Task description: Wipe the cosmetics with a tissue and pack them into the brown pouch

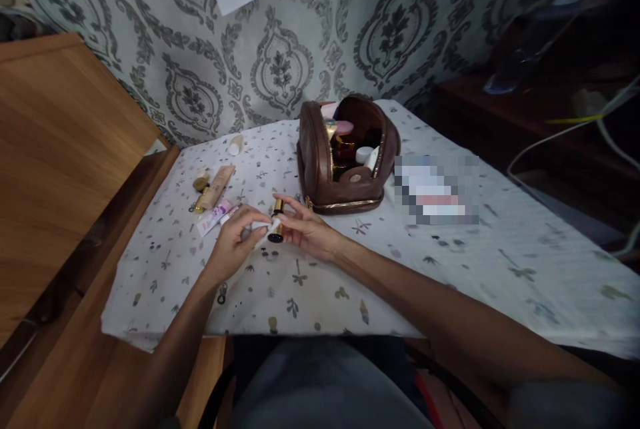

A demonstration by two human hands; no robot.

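Note:
My right hand (311, 232) grips a small black-and-gold cosmetic bottle (275, 236) over the table. Pinched in my left hand (234, 241) is a small white piece, perhaps a tissue (262, 224), which touches the bottle's side. Just beyond my left hand lies a white and purple tube (214, 217). A beige tube (220, 186) rests farther back, beside small gold-coloured items (201, 197). Behind my right hand stands an unzipped brown leather cosmetic bag (316, 166), with jars and other containers inside.
A patterned white cloth (320, 296) covers the table. Toward the wall lies a small pale bottle or tube (236, 144). A blurred-out flat object (434, 190) is right of the bag. Wooden furniture (65, 149) borders the left; a clear bottle (525, 49) and cables stand at right.

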